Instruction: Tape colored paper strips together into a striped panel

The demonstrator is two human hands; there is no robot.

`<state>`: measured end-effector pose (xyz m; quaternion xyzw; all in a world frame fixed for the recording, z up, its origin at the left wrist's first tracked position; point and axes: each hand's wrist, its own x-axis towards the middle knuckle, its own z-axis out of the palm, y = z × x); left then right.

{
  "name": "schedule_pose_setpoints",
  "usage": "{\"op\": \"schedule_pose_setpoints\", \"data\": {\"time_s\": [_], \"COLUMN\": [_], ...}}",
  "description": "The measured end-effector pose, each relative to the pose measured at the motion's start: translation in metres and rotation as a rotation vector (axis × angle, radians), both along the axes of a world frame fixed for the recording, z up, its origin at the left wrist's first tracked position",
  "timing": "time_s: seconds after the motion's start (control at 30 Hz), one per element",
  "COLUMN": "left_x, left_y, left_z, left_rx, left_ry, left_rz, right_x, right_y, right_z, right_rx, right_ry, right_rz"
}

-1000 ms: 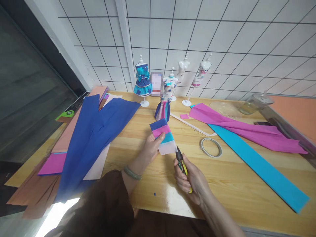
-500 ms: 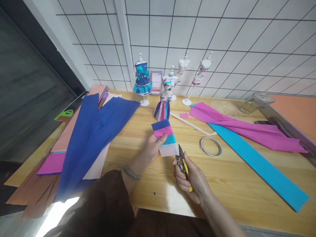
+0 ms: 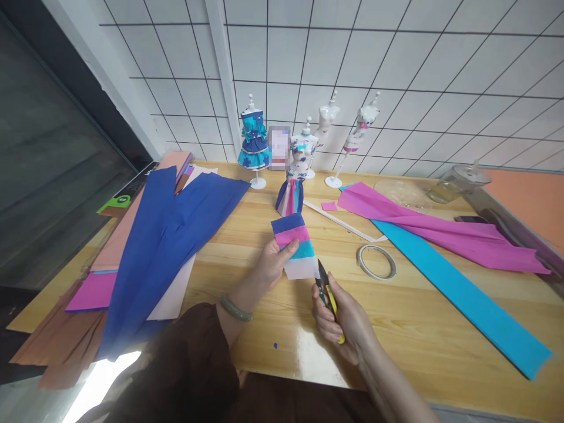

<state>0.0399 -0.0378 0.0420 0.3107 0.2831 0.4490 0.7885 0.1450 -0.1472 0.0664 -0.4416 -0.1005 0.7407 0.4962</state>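
Observation:
My left hand (image 3: 274,263) pinches a striped piece of crepe paper (image 3: 304,249) banded in dark blue, pink, turquoise and white, its thumb lying across the front. In my right hand (image 3: 341,317) is a pair of thread snips (image 3: 326,294) with dark blades and yellow on the handle, fingers wrapped round it. The blade tips point up beside the paper's lower right corner; I cannot tell whether they touch it. Just beyond the paper stands a small dress form (image 3: 304,150) with a patterned bodice and a striped skirt in blue, pink, white and turquoise.
Behind stand a dress form in a turquoise dress (image 3: 253,141) and two paler forms. Blue crepe paper (image 3: 176,235) covers the left side; pink paper (image 3: 423,226) and a turquoise strip (image 3: 462,299) lie right. A tape roll (image 3: 376,262) and a lidded jar (image 3: 458,182) are also there.
My right hand and the snips have shifted slightly to the right, and the blades have drawn closer together. My left hand and the striped paper are almost unmoved.

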Motion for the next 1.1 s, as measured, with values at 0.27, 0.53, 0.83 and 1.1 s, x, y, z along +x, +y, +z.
{"op": "schedule_pose_setpoints", "data": {"time_s": [0.27, 0.53, 0.83, 1.1], "left_x": [-0.0014, -0.0015, -0.0012, -0.0012], "left_y": [-0.0021, -0.0039, -0.0050, -0.0046], "left_z": [-0.0050, -0.0047, -0.0065, -0.0062], "left_rx": [0.103, 0.149, 0.137, 0.140], "left_ry": [0.038, 0.058, 0.036, 0.057], "left_rz": [-0.053, -0.077, -0.078, -0.077], "right_x": [0.0026, 0.0022, 0.0031, 0.0033], "right_y": [0.0012, 0.0019, 0.0025, 0.0023], "right_z": [0.0001, 0.0009, -0.0008, 0.0003], "right_rx": [-0.004, -0.067, -0.037, -0.006], "right_ry": [0.021, -0.035, -0.045, -0.084], "right_rz": [0.009, -0.020, -0.038, -0.035]}}
